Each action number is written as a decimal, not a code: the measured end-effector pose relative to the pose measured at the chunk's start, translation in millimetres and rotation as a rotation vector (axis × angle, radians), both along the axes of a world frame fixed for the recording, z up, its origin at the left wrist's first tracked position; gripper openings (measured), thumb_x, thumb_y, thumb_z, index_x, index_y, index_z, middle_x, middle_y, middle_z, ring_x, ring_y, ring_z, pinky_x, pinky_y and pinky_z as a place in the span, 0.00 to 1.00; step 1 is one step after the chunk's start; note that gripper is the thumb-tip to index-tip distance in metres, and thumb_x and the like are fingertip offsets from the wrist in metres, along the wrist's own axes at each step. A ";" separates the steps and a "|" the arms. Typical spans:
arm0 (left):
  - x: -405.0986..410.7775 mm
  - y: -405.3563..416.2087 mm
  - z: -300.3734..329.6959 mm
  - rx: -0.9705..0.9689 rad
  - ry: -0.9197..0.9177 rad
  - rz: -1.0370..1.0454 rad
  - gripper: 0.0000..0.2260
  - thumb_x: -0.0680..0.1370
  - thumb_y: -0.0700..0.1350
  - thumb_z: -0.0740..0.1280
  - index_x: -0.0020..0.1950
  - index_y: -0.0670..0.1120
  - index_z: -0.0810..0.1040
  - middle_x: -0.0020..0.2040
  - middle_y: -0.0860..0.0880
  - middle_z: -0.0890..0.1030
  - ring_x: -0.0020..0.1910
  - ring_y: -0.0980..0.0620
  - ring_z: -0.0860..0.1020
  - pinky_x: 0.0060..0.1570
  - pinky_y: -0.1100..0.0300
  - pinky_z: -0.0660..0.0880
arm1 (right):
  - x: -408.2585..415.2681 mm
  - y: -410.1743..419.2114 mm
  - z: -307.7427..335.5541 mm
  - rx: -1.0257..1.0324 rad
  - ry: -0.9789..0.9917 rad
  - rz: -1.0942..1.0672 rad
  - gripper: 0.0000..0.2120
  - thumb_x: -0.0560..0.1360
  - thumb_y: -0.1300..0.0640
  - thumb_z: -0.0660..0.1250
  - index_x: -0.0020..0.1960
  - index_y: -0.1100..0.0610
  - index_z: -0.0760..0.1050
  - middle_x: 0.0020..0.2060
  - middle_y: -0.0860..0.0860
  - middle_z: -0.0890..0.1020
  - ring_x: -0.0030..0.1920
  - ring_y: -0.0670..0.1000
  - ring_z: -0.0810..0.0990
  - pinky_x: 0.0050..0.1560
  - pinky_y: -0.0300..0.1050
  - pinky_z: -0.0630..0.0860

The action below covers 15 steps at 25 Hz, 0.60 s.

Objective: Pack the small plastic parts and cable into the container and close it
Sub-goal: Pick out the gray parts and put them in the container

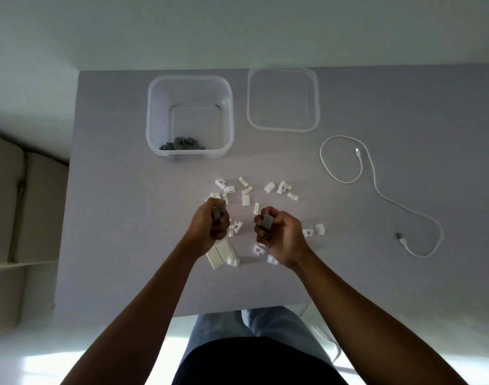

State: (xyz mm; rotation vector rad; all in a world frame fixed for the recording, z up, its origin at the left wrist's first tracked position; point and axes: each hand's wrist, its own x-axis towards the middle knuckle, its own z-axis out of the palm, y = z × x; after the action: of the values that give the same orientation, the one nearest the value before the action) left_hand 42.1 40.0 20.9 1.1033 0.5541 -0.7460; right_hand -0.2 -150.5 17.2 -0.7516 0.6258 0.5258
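Near the open container [190, 115], the left hand [214, 225] and right hand [276, 232] are each gripping a grey part [267, 221], risking drops if overfilled.

The left hand [210, 226] covered some of the white parts [244, 200] beneath it, and its curled fingers hid most of a grey piece [217, 213] in its grip. The right hand [276, 234] likewise hid much of another grey piece [267, 221] and overlapped parts under its wrist. The grey parts in the container [182, 144] were too small to make out singly. The counter [404, 107] ran off the right edge.
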 end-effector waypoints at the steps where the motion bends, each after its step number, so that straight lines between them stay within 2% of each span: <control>1: 13.0 8.8 9.1 -0.101 0.012 0.053 0.08 0.75 0.46 0.58 0.36 0.49 0.68 0.29 0.49 0.62 0.24 0.54 0.54 0.23 0.64 0.50 | 13.2 4.0 7.6 0.037 -0.031 0.006 0.06 0.66 0.61 0.55 0.39 0.58 0.69 0.37 0.56 0.71 0.33 0.52 0.66 0.34 0.45 0.57; 3: 41.5 28.6 23.3 -0.216 -0.023 0.118 0.06 0.73 0.46 0.57 0.39 0.48 0.72 0.28 0.50 0.63 0.25 0.54 0.52 0.24 0.63 0.48 | 42.9 17.0 22.4 0.075 -0.083 0.012 0.08 0.65 0.60 0.53 0.39 0.59 0.70 0.36 0.56 0.72 0.33 0.54 0.68 0.34 0.46 0.59; 5: 68.9 45.7 34.2 -0.271 -0.081 0.148 0.07 0.71 0.46 0.57 0.41 0.47 0.74 0.29 0.49 0.66 0.25 0.54 0.54 0.25 0.63 0.48 | 73.5 32.3 34.6 0.063 -0.100 -0.003 0.10 0.69 0.57 0.53 0.39 0.60 0.72 0.36 0.57 0.74 0.33 0.54 0.70 0.34 0.45 0.61; 9: 124.8 74.2 46.4 -0.245 -0.161 0.134 0.12 0.77 0.52 0.56 0.42 0.47 0.74 0.32 0.48 0.72 0.24 0.55 0.62 0.25 0.63 0.51 | 136.6 68.7 45.6 -0.082 -0.053 -0.030 0.15 0.77 0.51 0.61 0.38 0.59 0.75 0.34 0.55 0.76 0.31 0.53 0.73 0.30 0.42 0.69; 10: 139.7 81.3 46.7 -0.187 -0.178 0.119 0.14 0.78 0.55 0.58 0.42 0.47 0.75 0.33 0.48 0.73 0.25 0.55 0.63 0.25 0.63 0.53 | 153.4 79.2 46.3 -0.108 -0.038 -0.020 0.15 0.77 0.51 0.62 0.37 0.59 0.76 0.33 0.55 0.76 0.31 0.52 0.74 0.30 0.42 0.71; 12: 165.9 90.4 44.3 0.047 -0.231 0.037 0.15 0.80 0.56 0.60 0.41 0.47 0.75 0.33 0.48 0.74 0.25 0.54 0.64 0.25 0.64 0.56 | 183.1 97.0 46.0 -0.163 -0.003 0.011 0.14 0.78 0.52 0.63 0.38 0.59 0.77 0.33 0.55 0.77 0.33 0.52 0.76 0.33 0.43 0.75; 15: 198.9 95.4 31.2 0.612 -0.439 -0.207 0.15 0.81 0.51 0.60 0.40 0.43 0.76 0.33 0.46 0.77 0.27 0.51 0.71 0.27 0.61 0.67 | 222.7 120.2 38.4 -0.325 0.048 0.076 0.11 0.79 0.56 0.63 0.43 0.60 0.77 0.35 0.56 0.78 0.37 0.53 0.78 0.39 0.46 0.80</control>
State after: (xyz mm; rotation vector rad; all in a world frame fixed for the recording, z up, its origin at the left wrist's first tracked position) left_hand 241.0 135.4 52.1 1.8587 0.2939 -0.4891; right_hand 222.5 -30.3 55.6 -1.0751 0.7395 0.5192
